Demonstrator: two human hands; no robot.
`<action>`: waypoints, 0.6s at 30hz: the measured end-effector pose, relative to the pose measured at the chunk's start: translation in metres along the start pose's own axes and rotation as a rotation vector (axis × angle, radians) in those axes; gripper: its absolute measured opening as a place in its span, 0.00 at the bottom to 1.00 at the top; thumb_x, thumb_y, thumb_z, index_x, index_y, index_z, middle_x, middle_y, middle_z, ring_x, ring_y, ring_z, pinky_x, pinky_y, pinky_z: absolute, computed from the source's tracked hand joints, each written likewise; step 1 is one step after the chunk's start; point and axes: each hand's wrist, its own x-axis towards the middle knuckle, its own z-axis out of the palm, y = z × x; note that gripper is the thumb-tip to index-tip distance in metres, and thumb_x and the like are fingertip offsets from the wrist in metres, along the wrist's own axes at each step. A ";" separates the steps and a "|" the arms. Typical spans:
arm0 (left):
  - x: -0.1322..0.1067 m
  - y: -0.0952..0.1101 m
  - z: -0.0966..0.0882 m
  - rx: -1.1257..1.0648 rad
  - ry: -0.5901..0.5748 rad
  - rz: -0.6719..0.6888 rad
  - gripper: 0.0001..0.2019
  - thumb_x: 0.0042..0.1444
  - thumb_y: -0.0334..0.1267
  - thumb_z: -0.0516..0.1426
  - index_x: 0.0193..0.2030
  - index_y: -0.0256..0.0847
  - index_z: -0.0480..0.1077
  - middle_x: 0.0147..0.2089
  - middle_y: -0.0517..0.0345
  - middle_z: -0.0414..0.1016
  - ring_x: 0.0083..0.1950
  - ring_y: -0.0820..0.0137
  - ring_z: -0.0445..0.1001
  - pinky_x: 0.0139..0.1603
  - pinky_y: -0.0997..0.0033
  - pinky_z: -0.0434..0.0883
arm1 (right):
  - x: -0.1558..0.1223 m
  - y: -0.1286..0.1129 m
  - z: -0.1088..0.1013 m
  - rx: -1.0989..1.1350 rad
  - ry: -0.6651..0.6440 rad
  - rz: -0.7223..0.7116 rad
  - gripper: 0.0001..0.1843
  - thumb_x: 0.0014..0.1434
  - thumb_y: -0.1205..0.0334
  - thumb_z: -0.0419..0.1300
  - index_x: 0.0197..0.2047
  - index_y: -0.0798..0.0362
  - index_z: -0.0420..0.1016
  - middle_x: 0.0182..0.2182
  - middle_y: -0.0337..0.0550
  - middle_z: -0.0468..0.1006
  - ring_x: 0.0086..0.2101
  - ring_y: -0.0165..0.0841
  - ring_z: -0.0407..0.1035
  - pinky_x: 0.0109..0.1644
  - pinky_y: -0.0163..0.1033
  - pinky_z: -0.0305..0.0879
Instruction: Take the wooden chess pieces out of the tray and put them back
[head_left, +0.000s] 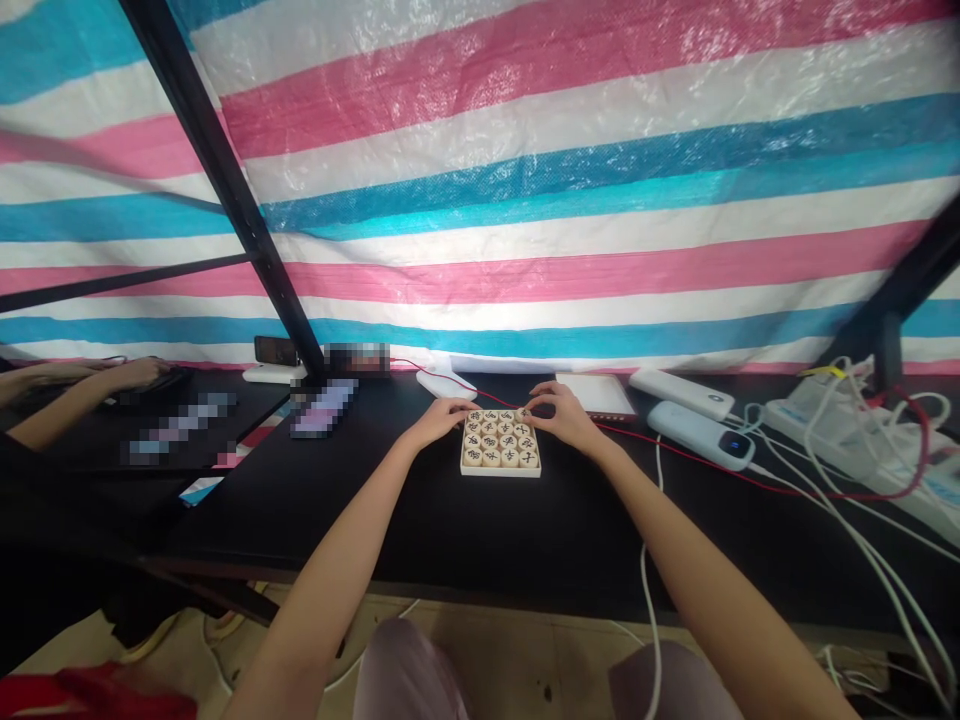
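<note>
Seating pieces [490,457] seems in hand: left hand [441,418] at the box [501,473], right hand [564,412] at a corner piece [523,415], grips unclear; the next move likely needs light pressure.

Striped plastic sheet [600,250] hung across the far side in pink, blue and white, lit brightly at its lower middle, fronted at left by a black metal post [223,175], black tabletop [277,505] set below, pale floor [525,640], apparently tiled, partly seen near
</note>
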 end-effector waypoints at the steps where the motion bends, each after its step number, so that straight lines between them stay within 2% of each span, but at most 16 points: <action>1: 0.000 0.000 0.000 -0.002 -0.001 0.000 0.16 0.52 0.40 0.54 0.45 0.37 0.76 0.43 0.50 0.77 0.40 0.66 0.73 0.36 0.72 0.69 | 0.000 0.001 0.001 0.012 0.013 0.007 0.12 0.51 0.50 0.63 0.33 0.48 0.78 0.45 0.46 0.70 0.48 0.40 0.64 0.53 0.49 0.59; 7: 0.000 0.003 -0.002 0.013 -0.015 0.011 0.16 0.52 0.41 0.54 0.45 0.39 0.76 0.44 0.52 0.77 0.41 0.66 0.72 0.36 0.73 0.69 | 0.000 0.003 0.003 0.016 0.006 0.012 0.11 0.50 0.51 0.64 0.33 0.49 0.78 0.45 0.46 0.69 0.48 0.39 0.64 0.53 0.48 0.60; 13: 0.001 0.002 -0.005 0.022 -0.048 0.031 0.17 0.53 0.41 0.54 0.46 0.39 0.76 0.47 0.51 0.77 0.44 0.64 0.73 0.41 0.70 0.69 | -0.001 -0.002 0.002 -0.072 -0.083 -0.045 0.13 0.55 0.53 0.61 0.42 0.47 0.76 0.47 0.44 0.72 0.48 0.40 0.62 0.51 0.50 0.59; 18: 0.000 0.003 -0.007 0.037 -0.066 0.046 0.17 0.53 0.41 0.55 0.46 0.38 0.76 0.48 0.51 0.77 0.48 0.60 0.72 0.50 0.65 0.67 | 0.001 -0.005 0.001 -0.048 -0.074 -0.081 0.09 0.53 0.53 0.63 0.36 0.48 0.77 0.45 0.43 0.74 0.46 0.39 0.63 0.50 0.49 0.58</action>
